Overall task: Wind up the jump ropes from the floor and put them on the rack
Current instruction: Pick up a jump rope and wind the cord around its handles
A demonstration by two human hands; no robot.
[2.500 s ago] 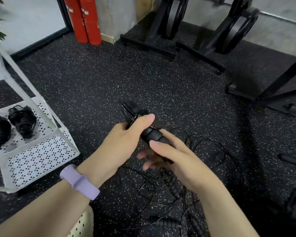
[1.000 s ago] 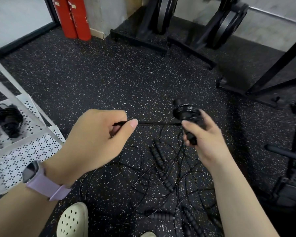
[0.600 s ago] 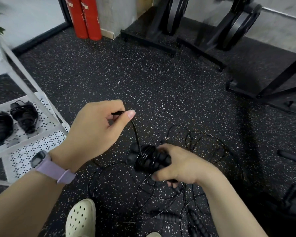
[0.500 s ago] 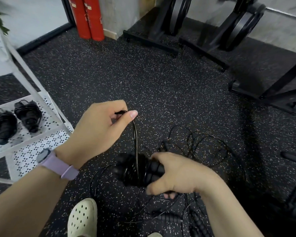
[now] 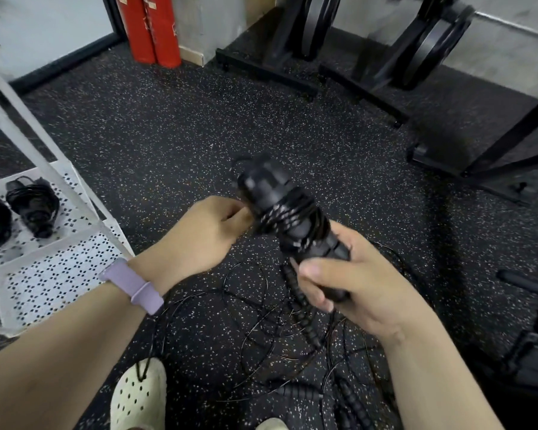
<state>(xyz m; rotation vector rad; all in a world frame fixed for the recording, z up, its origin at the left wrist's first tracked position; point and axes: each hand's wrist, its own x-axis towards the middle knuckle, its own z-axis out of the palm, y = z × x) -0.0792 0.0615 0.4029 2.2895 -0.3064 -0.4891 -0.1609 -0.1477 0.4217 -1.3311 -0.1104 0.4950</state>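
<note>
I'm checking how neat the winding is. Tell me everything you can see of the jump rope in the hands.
The jump rope is black: two ribbed handles side by side, thin cord coiled tightly round their middle. It is slightly blurred and tilts up and away. The right hand grips the handles' lower ends; the left hand meets the coils at the left, its fingertips hidden. It is held above loose ropes on the floor.

Open floor (image 5: 174, 131) between hands and rack (image 5: 59, 262)

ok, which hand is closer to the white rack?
Left. The left hand is just right of the white rack; the right hand, gripping the wound rope bundle, is farther right.
</note>
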